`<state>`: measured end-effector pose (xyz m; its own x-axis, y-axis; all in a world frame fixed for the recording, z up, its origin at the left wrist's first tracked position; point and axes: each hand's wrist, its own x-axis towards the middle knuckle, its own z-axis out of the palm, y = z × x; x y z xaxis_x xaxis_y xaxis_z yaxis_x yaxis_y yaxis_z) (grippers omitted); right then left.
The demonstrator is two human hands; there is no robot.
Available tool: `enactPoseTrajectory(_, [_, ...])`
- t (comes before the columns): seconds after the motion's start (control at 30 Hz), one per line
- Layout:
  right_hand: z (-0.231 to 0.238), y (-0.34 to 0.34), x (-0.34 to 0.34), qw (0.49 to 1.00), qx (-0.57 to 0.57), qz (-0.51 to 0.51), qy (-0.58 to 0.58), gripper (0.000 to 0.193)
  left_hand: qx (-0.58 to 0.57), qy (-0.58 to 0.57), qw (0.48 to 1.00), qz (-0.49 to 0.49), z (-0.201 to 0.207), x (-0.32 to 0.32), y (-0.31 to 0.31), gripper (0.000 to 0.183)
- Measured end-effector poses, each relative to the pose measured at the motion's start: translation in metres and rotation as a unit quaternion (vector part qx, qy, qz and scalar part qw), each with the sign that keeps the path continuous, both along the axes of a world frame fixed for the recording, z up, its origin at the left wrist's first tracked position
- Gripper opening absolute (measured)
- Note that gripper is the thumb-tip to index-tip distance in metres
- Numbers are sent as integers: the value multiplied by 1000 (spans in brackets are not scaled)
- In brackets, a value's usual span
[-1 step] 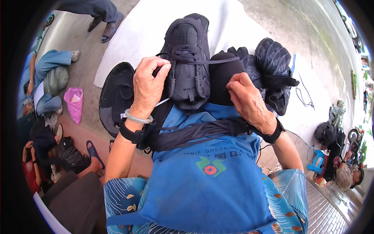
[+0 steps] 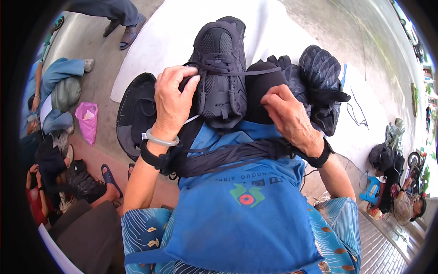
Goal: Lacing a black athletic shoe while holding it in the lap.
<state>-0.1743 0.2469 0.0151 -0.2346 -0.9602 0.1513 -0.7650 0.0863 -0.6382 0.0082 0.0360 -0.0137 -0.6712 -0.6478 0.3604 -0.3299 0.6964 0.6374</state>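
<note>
At far left, a pink bag (image 2: 86, 123) is seen on the ground near seated people. Next, a dark open shoe piece (image 2: 129, 112) is placed beside the left hand (image 2: 174, 93). That hand is bent, thumb and forefinger brought narrowly together at the shoe's left edge; whether the lace is pinched cannot be told. In the upper middle, a black shoe (image 2: 219, 75) is set with its heel toward the wearer, crossed by a flat dark lace (image 2: 255, 72) stretched rightward. Below, a blue apron (image 2: 242, 219) is crossed by bundled dark laces (image 2: 232, 157). The right hand (image 2: 288, 107) is curled, fingertips gathered, under the lace's end; whether anything is held cannot be told. At right, dark shoe pieces (image 2: 319, 68) are stacked on white sheeting (image 2: 269, 27).
</note>
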Motion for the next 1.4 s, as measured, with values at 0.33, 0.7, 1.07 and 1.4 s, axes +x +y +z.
enactPoseTrajectory(0.33, [-12, -64, 2, 994, -76, -41, -66, 13, -82, -80, 993, -28, 15, 8, 24, 39])
enactPoseTrajectory(0.7, [-15, -62, -1, 998, -48, -34, 27, 9, -9, -107, 994, -30, 12, -7, 23, 28])
enactPoseTrajectory(1.07, [-13, -65, -5, 998, -20, -29, 51, 8, -98, -85, 988, -85, 8, -8, 24, 33])
enactPoseTrajectory(1.4, [-3, -73, -9, 994, -13, 26, 107, 9, -178, -118, 968, -130, 20, -21, 10, 19])
